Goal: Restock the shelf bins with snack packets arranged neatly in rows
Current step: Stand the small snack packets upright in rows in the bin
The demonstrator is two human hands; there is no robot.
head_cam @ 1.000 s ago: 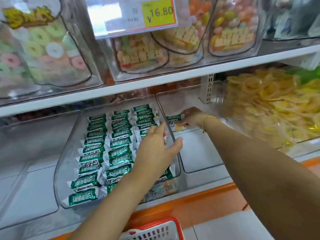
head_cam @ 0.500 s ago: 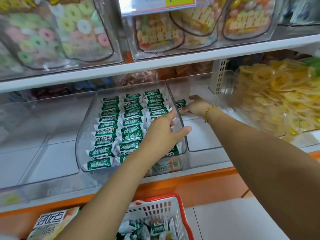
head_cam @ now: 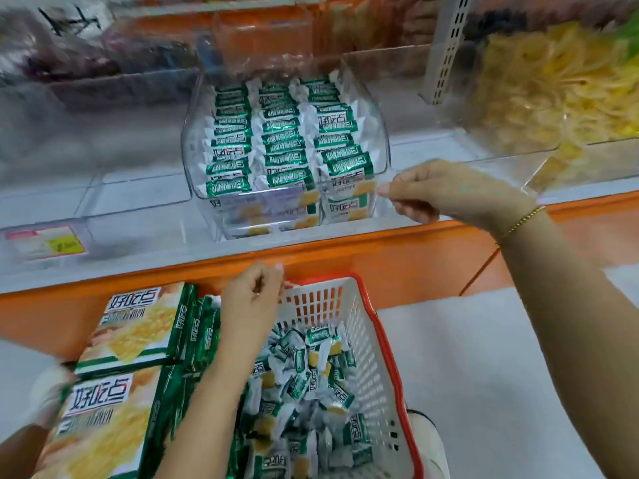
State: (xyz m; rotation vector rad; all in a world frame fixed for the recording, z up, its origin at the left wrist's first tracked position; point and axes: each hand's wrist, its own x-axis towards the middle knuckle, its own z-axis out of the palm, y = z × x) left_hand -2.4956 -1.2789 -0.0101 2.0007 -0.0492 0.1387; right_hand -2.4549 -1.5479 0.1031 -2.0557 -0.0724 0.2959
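A clear bin (head_cam: 383, 146) on the lower shelf holds three neat rows of green-and-white snack packets (head_cam: 287, 146). My right hand (head_cam: 460, 195) hovers by the bin's front right corner. Its fingers are loosely curled with the tips toward the bin wall, and nothing shows in them. My left hand (head_cam: 252, 302) hangs over the far rim of a white basket with a red rim (head_cam: 375, 340). This hand is loosely curled too and carries nothing. Loose packets (head_cam: 311, 378) of the same kind fill the basket.
Two green-and-yellow snack cartons (head_cam: 135, 326) lie left of the basket. A clear bin of yellow snacks (head_cam: 553, 81) stands right of the packet bin, and another clear bin (head_cam: 103, 160) with a price tag (head_cam: 52, 242) left of it. An orange shelf edge (head_cam: 397, 257) runs below.
The view has tilted down. My left hand left the packet bin and dropped to the basket. My right hand pulled back out of the neighbouring bin to the packet bin's front corner.
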